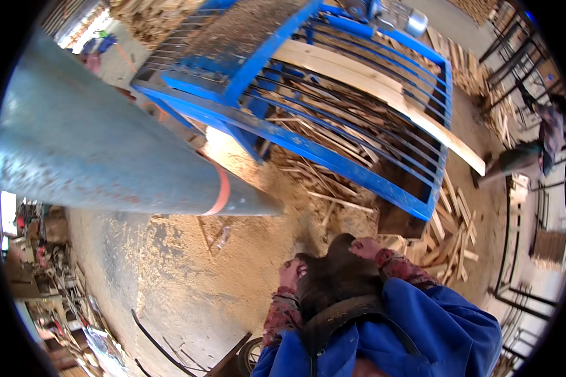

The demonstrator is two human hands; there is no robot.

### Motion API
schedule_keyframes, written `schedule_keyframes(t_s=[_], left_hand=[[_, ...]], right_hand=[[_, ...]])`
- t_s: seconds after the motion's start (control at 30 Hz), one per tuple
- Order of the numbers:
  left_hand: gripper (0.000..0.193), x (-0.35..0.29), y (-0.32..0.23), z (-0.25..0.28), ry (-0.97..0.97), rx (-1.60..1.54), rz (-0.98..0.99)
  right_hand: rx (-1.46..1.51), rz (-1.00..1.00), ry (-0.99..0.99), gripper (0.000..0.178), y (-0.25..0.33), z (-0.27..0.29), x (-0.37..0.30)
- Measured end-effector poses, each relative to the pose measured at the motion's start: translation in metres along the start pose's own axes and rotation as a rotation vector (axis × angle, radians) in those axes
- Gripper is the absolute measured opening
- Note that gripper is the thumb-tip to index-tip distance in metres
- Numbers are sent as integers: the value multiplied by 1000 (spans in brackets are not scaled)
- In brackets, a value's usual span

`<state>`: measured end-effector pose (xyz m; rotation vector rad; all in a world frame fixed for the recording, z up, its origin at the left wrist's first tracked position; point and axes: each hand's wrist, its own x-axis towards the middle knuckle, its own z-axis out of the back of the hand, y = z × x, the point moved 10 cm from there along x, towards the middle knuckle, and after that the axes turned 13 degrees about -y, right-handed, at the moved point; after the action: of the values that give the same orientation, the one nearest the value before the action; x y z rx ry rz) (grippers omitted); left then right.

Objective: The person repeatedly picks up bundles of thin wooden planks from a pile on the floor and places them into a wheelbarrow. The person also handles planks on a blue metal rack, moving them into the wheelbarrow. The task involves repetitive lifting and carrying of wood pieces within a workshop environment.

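Observation:
My left hand [290, 274] has its fingers curled at the left edge of a dark brown, leather-like apron [336, 276] that hangs over my front. At the apron's upper right corner, my right hand [365, 247] is closed on the other edge. The apron is spread between the two hands, and a dark band crosses it near my blue jacket. Patterned reddish sleeves cover both forearms. Just beyond the hands stands a blue metal frame [308, 147] with parallel bars. Across those bars lies a long pale board [371, 88], one end sticking out past the right side.
A thick blue-grey post [107, 144] with an orange band fills the left. Sawdust [233, 270] covers the floor below it. Scrap wood [456, 232] lies right of the frame, with more offcuts under the bars. Another person [534, 147] is at far right, near black metal racks [528, 301].

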<state>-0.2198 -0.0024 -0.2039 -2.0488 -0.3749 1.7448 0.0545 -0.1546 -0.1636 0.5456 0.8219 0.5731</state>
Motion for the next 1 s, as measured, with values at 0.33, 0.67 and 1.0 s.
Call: schedule_keyframes(t_s=[0.33,0.67,1.0], left_hand=[[29,5,-7,47,-184,-37,-19],[26,14,31,-14,-130,-38,111],[17,99,-26,-12,-38,-3,-30]], right_hand=[[-53,2,31,44,-11,-8,25],[-154,43,28,37,-41,25,62],[161,17,-63,23,-61,-9,120]])
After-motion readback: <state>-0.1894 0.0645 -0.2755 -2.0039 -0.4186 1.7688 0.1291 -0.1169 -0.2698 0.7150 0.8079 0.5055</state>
